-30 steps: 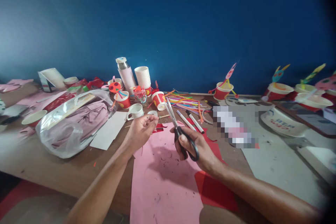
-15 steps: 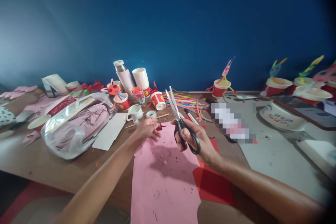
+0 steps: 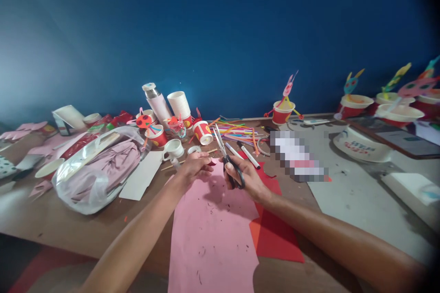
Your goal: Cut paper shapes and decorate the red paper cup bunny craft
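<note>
My right hand (image 3: 249, 176) grips black-handled scissors (image 3: 228, 155), their metal blades pointing up and slightly to the left, a little apart. Just to the left, my left hand (image 3: 195, 167) is closed in a pinch on a small dark red piece (image 3: 212, 162), mostly hidden by the fingers. Beneath both hands lies a pink sheet (image 3: 213, 229) with a wavy cut edge and dark scraps scattered over it. Red sheet (image 3: 280, 233) and orange sheet (image 3: 255, 229) show at its right side. Behind the scissors lies a black-and-white marker (image 3: 250, 155).
Colourful pipe cleaners (image 3: 237, 130), a white mug (image 3: 173, 149), a tape roll (image 3: 194, 149) and red paper cups (image 3: 202, 132) stand or lie at the back. A clear plastic bag (image 3: 99, 169) sits left. Pink flask (image 3: 157, 103) and decorated cup (image 3: 283, 112) stand by the blue wall.
The scissors have come left and closer to my left hand, their blades less widely spread. My left hand still pinches the red piece. The view has shifted slightly.
</note>
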The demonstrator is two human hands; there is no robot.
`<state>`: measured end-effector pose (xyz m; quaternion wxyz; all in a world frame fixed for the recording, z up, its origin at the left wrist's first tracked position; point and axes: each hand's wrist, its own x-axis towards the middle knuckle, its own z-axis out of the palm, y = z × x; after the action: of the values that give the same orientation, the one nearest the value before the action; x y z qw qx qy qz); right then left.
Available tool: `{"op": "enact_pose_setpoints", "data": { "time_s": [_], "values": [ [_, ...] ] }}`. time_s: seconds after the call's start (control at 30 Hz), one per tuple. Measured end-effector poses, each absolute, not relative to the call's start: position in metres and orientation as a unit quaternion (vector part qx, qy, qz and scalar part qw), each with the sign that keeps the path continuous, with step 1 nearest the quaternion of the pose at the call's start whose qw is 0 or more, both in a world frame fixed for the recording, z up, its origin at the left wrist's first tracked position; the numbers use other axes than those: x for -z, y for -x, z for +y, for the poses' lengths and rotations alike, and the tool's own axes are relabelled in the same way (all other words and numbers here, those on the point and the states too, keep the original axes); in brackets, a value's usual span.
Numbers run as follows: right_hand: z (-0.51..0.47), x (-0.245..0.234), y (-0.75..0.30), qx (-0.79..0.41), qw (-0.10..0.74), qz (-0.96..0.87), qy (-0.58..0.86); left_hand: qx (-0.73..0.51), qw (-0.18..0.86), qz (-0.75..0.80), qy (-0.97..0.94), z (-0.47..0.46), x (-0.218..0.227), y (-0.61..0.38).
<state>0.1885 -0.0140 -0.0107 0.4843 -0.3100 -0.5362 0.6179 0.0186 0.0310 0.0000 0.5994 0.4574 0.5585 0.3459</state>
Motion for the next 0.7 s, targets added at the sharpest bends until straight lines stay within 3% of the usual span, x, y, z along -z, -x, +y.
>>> {"op": "enact_pose_setpoints", "data": {
  "time_s": [0.5,0.7],
  "values": [
    [-0.003,0.036,-0.19,-0.625,0.517,-0.501,0.303,-0.374,0.543,0.577,-0.481,0.041,0.015,-0.039],
    [-0.006,0.029,-0.194,-0.63,0.476,-0.54,0.291,-0.452,0.491,0.569,-0.48,0.025,0.001,-0.031]
  ]
}}
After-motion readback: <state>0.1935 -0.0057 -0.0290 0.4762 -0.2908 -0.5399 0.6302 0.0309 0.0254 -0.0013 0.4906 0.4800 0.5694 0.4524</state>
